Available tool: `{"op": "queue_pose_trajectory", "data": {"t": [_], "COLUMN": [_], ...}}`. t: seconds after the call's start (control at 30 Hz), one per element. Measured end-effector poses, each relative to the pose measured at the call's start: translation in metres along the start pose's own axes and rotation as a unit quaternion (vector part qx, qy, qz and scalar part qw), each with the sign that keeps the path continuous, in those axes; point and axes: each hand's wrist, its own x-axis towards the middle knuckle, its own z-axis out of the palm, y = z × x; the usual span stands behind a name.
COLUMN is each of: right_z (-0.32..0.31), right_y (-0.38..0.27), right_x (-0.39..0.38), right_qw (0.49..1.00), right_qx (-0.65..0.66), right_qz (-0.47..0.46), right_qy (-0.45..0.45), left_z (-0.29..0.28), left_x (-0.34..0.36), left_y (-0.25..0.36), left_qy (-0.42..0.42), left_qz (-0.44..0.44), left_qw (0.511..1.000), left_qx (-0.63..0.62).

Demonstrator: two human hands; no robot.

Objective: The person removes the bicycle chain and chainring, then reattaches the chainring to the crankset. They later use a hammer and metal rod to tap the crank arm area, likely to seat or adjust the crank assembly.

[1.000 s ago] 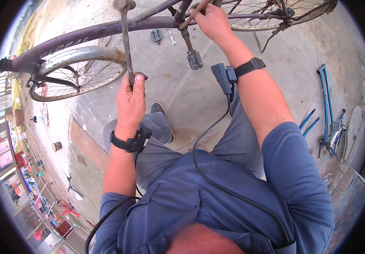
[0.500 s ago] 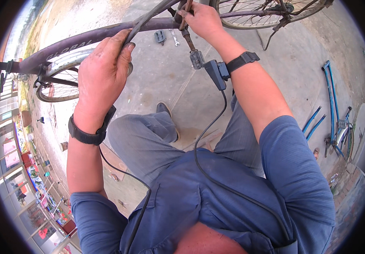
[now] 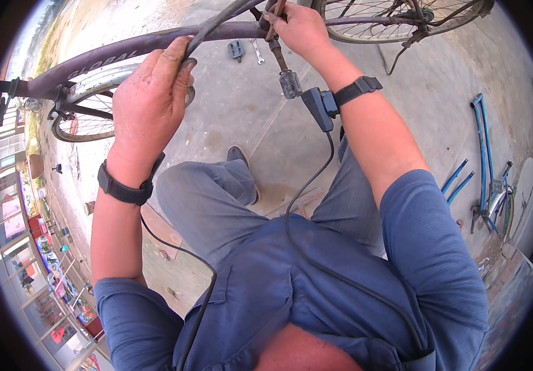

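Note:
My left hand (image 3: 152,102) is closed round the lower end of a long dark-grey bar (image 3: 220,21), which slants up to the right past the purple bicycle frame (image 3: 155,43) and out of the picture. Whether it is a tube or a tool handle I cannot tell. Up at the crank area my right hand (image 3: 300,28) pinches a thin rusty-brown piece (image 3: 272,18); its kind is unclear. Below those fingers hangs a rusty crank arm (image 3: 279,55) with a clear-grey pedal (image 3: 290,85) at its end.
On the concrete lie a loose pedal (image 3: 236,51) and a wrench (image 3: 258,51). A spoked wheel (image 3: 396,18) is at the upper right, the front wheel (image 3: 87,120) at the left. Blue frame parts (image 3: 482,142) lie to the right. Cables (image 3: 316,179) run from both wrist straps.
My left hand has shifted slightly left and up with the bar's end. The bicycle sits a little higher in view, while my right hand keeps its pinch near the crank.

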Motion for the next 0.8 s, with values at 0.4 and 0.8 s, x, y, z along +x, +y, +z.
{"op": "queue_pose_trajectory", "data": {"t": [0.4, 0.8], "right_z": [0.001, 0.002], "right_y": [-0.004, -0.015], "right_x": [0.001, -0.005], "right_qw": [0.998, 0.997], "right_qx": [-0.057, -0.016], "right_qz": [-0.018, -0.074], "right_qy": [-0.001, 0.033], "left_z": [-0.001, 0.001], "left_x": [-0.011, -0.021], "left_y": [-0.004, -0.01], "left_qy": [-0.026, 0.026], "left_qz": [-0.02, -0.002], "left_qw": [0.998, 1.0], "left_qx": [0.057, 0.011]}}
